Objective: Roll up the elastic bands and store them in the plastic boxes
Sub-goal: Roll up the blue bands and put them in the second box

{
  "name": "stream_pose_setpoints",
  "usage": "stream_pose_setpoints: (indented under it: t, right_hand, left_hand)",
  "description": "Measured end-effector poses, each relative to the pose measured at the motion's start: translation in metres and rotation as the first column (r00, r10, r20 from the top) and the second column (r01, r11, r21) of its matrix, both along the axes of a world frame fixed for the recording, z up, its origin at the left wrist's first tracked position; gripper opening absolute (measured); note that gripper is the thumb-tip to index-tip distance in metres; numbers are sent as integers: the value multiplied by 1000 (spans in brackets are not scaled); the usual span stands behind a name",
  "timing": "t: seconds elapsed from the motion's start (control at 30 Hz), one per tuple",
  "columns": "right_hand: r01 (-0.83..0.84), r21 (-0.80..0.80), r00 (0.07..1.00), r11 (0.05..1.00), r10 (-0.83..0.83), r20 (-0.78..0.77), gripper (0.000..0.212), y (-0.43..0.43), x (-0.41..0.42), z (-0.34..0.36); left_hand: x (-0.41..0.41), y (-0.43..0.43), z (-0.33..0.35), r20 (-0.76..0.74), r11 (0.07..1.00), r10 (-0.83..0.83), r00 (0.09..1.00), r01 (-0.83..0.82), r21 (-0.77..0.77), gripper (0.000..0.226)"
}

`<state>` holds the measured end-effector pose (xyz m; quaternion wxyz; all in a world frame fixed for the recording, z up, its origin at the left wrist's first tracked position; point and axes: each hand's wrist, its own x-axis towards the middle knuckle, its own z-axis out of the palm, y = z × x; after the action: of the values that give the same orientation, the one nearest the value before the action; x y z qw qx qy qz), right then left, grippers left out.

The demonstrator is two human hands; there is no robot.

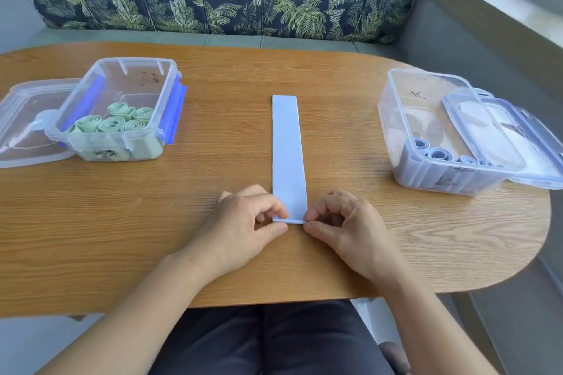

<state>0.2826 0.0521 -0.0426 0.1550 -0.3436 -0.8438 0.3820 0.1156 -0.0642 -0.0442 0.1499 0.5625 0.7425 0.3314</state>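
Wooden table [213, 137], blue band [288, 146], near corners pinched by left fingers [277, 230], right fingers [315, 229]

A: Any readable txt?
B: None. Left box [143, 61]: dark handwritten mark [151, 77] on far wall, second mark [105, 155] on near wall. Both illegible.
A: Right box [393, 131]?
B: Same. Black scribble [418, 95] on far wall, second scribble [443, 182] on near wall, too blurred to read. No brands, no nos.
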Motion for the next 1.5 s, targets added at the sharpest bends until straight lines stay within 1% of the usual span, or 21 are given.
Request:
stream_pose_setpoints:
  t: [0.13,0.23,0.37,0.5,0.57,0.6,0.67,0.7,0.8,0.9,0.93,1.0,1.07,1.13,1.2,1.23,1.27,1.33,1.4,1.43,1.5]
  right_hand:
    - [13,17,998,1000,-12,-62,15,-7,4,-2]
    - [8,71,998,997,-3,-63,10,-11,6,-3]
    - [-5,139,1000,990,3,15,10,-13,6,-1]
    - [-4,161,992,987,-15,122,13,-16,3,6]
    - [16,145,984,989,-41,171,12,-18,0,11]
    - [28,131,977,991,-55,206,12,-18,-2,14]
    - [67,77,959,995,-85,270,12,-16,-7,20]
    - [92,40,951,995,-100,293,14,-14,-11,23]
    - [151,-52,926,987,-123,357,25,-8,-21,31]
    - [149,-81,900,986,-101,425,23,-6,-30,39]
    - [143,-86,894,986,-92,438,24,-6,-31,41]
    - [139,-90,888,986,-84,451,30,-5,-33,43]
    - [138,-82,884,987,-85,460,34,-6,-35,44]
    - [135,-72,885,988,-88,457,35,-7,-35,44]
    - [146,-76,904,986,-102,415,32,-8,-33,39]
    - [158,-91,925,983,-115,361,27,-7,-30,35]
    - [169,-110,951,979,-133,280,20,-7,-25,30]
    - [171,-134,984,976,-163,67,11,-10,-13,20]
    - [135,-39,986,990,-138,-90,15,-18,-2,10]
    - [106,32,986,994,-101,-130,17,-22,2,5]
    - [60,133,987,989,-39,-156,17,-27,5,-5]
  left_hand:
    - [1,-9,-4,-133,998,-45,990,51,38,6]
    - [0,-11,-6,-199,994,-81,977,95,60,7]
    - [0,-15,-5,-197,991,-99,975,114,67,22]
    - [0,-15,-6,-182,995,-57,982,71,69,16]
    - [1,-14,-4,-134,999,-9,991,16,50,12]
    - [2,-14,-2,-86,999,29,996,-26,30,10]
    - [5,-12,3,7,992,118,993,-117,-45,12]
    - [6,-10,7,15,985,152,988,-151,-86,13]
    - [6,-1,17,-57,962,195,979,-202,-184,19]
    - [7,4,23,-172,951,194,966,-228,-210,20]
    - [8,5,24,-218,961,171,961,-211,-179,17]
    - [10,4,22,-307,988,61,950,-100,-115,9]
    - [11,3,18,-405,997,-65,912,41,-67,17]
    - [8,2,14,-465,991,-123,877,133,-11,17]
    - [5,1,15,-476,982,-176,862,188,-22,12]
    - [4,0,15,-462,979,-199,864,196,-55,14]
    - [2,0,17,-433,976,-216,875,200,-84,18]
    - [-1,2,17,-379,973,-232,896,216,-86,23]
    - [-3,4,15,-358,972,-234,904,227,-61,20]
    - [-3,4,13,-353,973,-230,907,227,-52,17]
    - [-4,4,11,-348,974,-224,910,225,-38,12]
